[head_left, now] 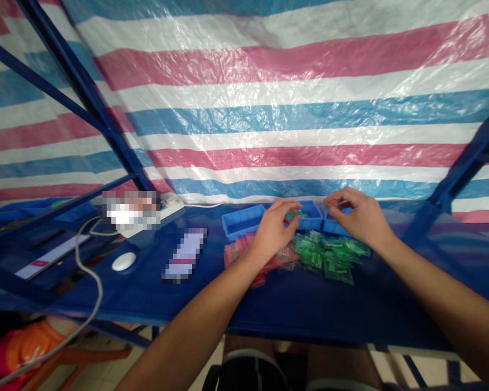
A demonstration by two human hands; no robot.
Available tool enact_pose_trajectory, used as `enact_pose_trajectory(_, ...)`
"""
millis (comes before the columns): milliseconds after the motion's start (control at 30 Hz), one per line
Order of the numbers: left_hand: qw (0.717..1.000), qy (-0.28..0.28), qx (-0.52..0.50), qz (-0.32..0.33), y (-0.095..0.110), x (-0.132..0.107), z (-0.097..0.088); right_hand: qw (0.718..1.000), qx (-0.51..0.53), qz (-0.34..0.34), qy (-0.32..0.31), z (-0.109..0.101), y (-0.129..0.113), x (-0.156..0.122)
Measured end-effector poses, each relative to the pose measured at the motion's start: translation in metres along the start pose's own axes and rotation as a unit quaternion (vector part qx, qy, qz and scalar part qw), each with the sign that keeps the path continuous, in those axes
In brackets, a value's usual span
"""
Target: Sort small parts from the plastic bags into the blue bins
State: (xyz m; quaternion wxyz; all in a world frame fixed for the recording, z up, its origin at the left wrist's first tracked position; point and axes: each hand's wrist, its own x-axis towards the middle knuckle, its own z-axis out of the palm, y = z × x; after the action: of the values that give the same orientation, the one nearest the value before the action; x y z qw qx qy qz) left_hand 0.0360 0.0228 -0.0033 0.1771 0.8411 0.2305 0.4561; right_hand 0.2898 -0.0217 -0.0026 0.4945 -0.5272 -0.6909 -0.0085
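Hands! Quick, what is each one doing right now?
Left hand: pinched shut on a small green packet.
Right hand: pinching above a blue plastic tray; cannot tell if it holds anything.

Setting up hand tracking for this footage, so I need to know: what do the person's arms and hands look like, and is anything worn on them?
The left forearm and right forearm are bare, with no sleeves in view. The left hand and right hand wear no gloves, and no ring, watch or band shows on either.

glossy woven plastic tarpaulin (244, 108), matt blue plastic bins (243, 220)
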Motion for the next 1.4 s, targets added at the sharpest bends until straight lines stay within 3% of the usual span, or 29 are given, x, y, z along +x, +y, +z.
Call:
enact_pose_trajectory(67,1.000,0.001,0.010,-0.003,-0.001,-0.001,0.000,0.995,-0.091,-0.031,0.036,-0.007,0.007,0.003)
enact_pose_trajectory(167,1.000,-0.008,0.019,-0.008,-0.001,-0.002,0.000,0.990,-0.132,-0.048,0.001,-0.009,0.014,0.003)
enact_pose_trajectory(300,0.999,-0.026,0.037,-0.014,0.000,-0.001,0.000,0.992,-0.095,-0.050,-0.071,-0.001,0.006,-0.001)
enact_pose_trajectory(400,0.998,-0.032,0.054,-0.011,0.001,-0.001,-0.001,0.988,-0.054,-0.089,-0.117,0.006,-0.011,-0.006)
enact_pose_trajectory(533,0.996,-0.038,0.078,-0.008,0.004,-0.002,-0.003,0.969,-0.009,-0.133,-0.208,0.011,-0.031,-0.014)
enact_pose_trajectory(700,0.994,-0.045,0.097,-0.021,0.005,-0.005,-0.003,0.945,0.012,-0.141,-0.295,0.018,-0.039,-0.024)
enact_pose_trajectory(867,0.993,-0.054,0.102,-0.027,0.006,-0.006,-0.001,0.941,0.023,-0.104,-0.322,0.024,-0.038,-0.027)
enact_pose_trajectory(1133,0.992,-0.059,0.106,-0.025,0.011,-0.003,-0.002,0.951,0.110,-0.022,-0.287,0.023,-0.036,-0.025)
enact_pose_trajectory(1400,0.995,-0.045,0.087,0.001,0.012,-0.003,-0.003,0.909,0.313,0.128,-0.245,0.030,-0.030,-0.021)
